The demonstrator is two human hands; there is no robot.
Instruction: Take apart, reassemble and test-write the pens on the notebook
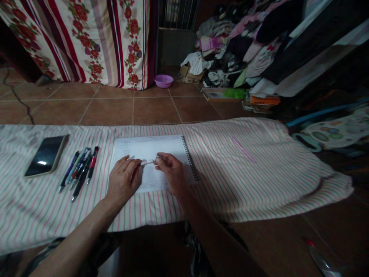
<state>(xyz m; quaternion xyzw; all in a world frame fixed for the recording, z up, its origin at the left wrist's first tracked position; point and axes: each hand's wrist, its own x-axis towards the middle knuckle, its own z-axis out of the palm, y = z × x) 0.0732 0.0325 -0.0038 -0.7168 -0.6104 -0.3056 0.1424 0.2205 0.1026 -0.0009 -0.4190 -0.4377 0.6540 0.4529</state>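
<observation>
My left hand (124, 180) and my right hand (170, 172) are both closed on a small pale pen (147, 162), one at each end, held level just above a spiral notebook (150, 148). The notebook lies open on a pink-striped cloth (230, 181) spread over the floor. Several pens (80, 171) lie in a row to the left of the notebook. Beyond those, a dark phone (46, 155) lies flat. A thin pink pen (242, 149) rests alone on the cloth to the right.
Brown floor tiles (150, 107) stretch beyond the cloth. A floral striped sheet (86, 38) hangs at the back left, with a purple bowl (163, 80) beside it. A heap of clothes (239, 46) fills the back right. A plastic bottle (319, 259) lies at the lower right.
</observation>
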